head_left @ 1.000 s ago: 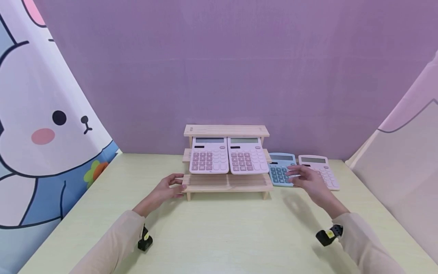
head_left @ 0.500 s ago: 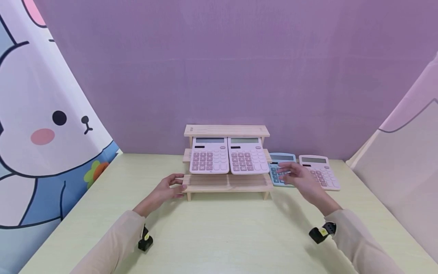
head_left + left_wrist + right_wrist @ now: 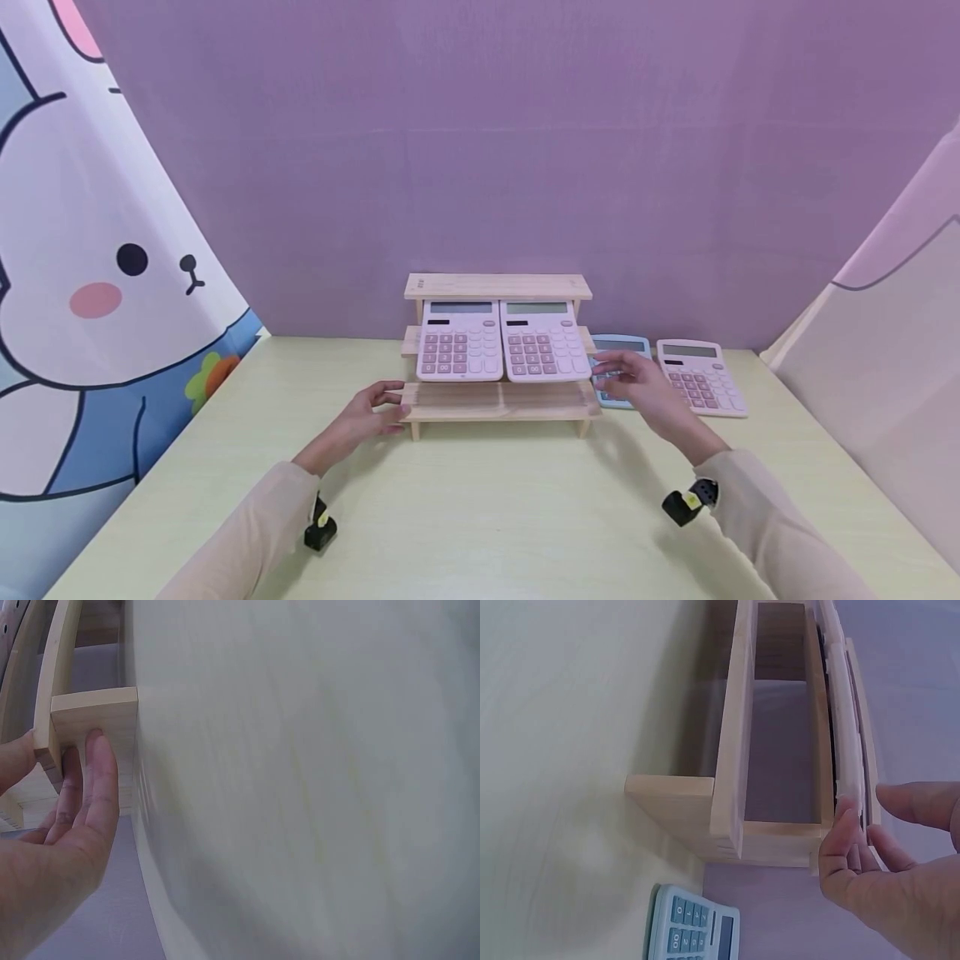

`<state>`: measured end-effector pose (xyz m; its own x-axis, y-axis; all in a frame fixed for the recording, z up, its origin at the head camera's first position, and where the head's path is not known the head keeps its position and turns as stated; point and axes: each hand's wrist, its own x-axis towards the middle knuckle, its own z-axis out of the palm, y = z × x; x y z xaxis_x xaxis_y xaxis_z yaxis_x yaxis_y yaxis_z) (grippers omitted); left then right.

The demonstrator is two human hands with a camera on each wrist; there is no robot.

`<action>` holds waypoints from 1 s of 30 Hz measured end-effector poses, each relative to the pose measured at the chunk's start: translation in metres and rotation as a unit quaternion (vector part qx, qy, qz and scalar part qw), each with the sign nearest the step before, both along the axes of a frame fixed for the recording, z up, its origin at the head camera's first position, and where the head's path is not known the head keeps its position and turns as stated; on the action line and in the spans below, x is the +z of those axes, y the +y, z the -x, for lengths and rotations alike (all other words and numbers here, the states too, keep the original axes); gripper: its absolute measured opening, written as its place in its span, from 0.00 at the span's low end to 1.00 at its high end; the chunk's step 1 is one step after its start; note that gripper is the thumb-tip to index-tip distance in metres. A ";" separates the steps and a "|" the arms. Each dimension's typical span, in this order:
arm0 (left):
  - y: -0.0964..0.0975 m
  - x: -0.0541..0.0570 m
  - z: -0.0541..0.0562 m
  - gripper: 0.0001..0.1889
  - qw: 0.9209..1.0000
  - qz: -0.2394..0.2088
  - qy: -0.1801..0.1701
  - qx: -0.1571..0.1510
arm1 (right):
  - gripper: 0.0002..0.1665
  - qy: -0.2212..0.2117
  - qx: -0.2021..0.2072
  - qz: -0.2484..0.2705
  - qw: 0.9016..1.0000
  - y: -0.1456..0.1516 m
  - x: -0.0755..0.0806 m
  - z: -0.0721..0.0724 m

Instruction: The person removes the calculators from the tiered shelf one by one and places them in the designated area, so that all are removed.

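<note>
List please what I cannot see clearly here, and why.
Head: some keys of the blue calculator, behind the right hand.
Head: labels on the pale keys of the rightmost pink calculator, too small.
Right wrist: part of the blue calculator, cut off by the bottom edge.
Left wrist: the thumb base of the left hand, beyond the left edge.

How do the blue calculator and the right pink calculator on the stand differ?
The blue calculator lies flat on the table; the pink calculator leans on the stand. In the head view, the right hand covers some keys of the blue one, none of the pink one's. Both have a display above number keys.
</note>
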<state>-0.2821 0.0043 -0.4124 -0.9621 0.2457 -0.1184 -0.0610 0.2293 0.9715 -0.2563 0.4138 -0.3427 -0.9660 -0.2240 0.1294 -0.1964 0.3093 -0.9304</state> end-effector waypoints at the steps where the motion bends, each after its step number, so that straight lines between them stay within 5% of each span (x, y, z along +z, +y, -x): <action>1: 0.000 0.000 0.000 0.31 1.000 0.001 0.002 -0.002 | 0.26 -0.001 -0.001 0.002 1.000 -0.001 0.000 0.001; 30: -0.001 0.002 0.000 0.31 1.000 0.008 0.004 -0.004 | 0.25 -0.067 -0.066 0.085 0.992 -0.025 -0.008 0.013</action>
<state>-0.2816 0.0037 -0.4105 -0.9613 0.2506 -0.1141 -0.0508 0.2458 0.9680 -0.2697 0.3883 -0.3506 -0.9965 -0.0802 0.0223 -0.0349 0.1599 -0.9865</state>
